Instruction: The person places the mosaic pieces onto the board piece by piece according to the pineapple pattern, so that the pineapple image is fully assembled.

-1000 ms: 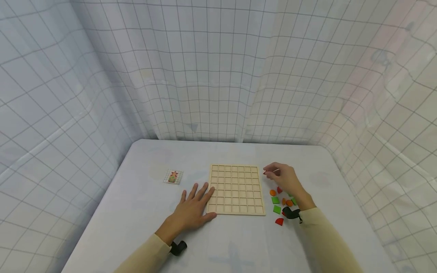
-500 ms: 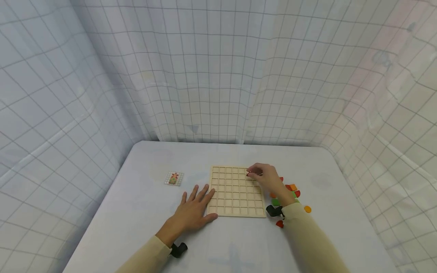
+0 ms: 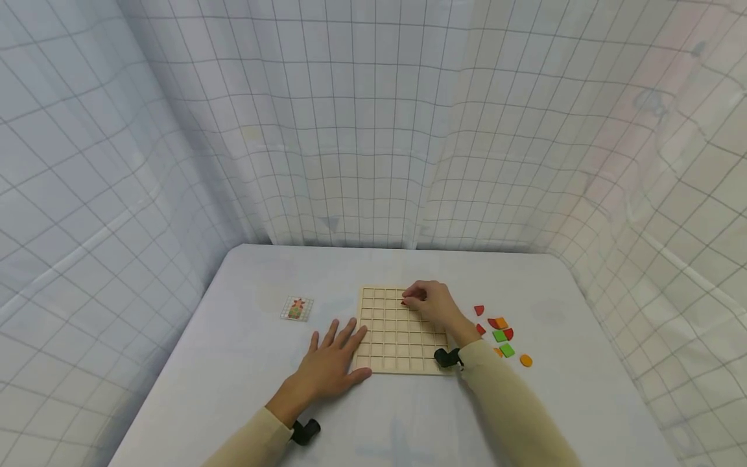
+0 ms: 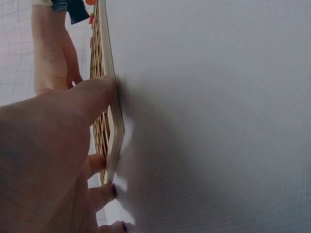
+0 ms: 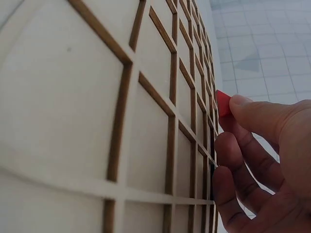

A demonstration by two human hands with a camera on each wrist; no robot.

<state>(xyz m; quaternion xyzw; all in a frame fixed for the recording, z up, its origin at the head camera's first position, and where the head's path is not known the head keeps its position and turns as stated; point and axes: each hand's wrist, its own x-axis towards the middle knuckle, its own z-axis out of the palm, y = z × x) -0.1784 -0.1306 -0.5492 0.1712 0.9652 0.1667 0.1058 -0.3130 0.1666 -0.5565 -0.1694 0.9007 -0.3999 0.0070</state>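
A square wooden grid board (image 3: 385, 337) with shallow compartments lies on the table. My right hand (image 3: 433, 306) is over the board's far right part and pinches a small red piece (image 5: 223, 103) between thumb and fingers. In the right wrist view the piece's pointed corner is near the far rows of the grid. My left hand (image 3: 328, 363) lies spread at the board's left edge. Its thumb (image 4: 99, 92) and a finger touch the board's rim in the left wrist view, while other fingers rest on the table.
Right of the board lie loose pieces: red quarter-round ones (image 3: 479, 310), green squares (image 3: 507, 350), an orange square (image 3: 502, 322) and an orange disc (image 3: 526, 360). A small card (image 3: 297, 309) with a gridded flower picture lies to the left. White gridded curtains (image 3: 350, 130) surround the table.
My right hand has moved left from beside the board to over its far rows, carrying the red piece. More loose pieces show behind it. The left hand has stayed in place.
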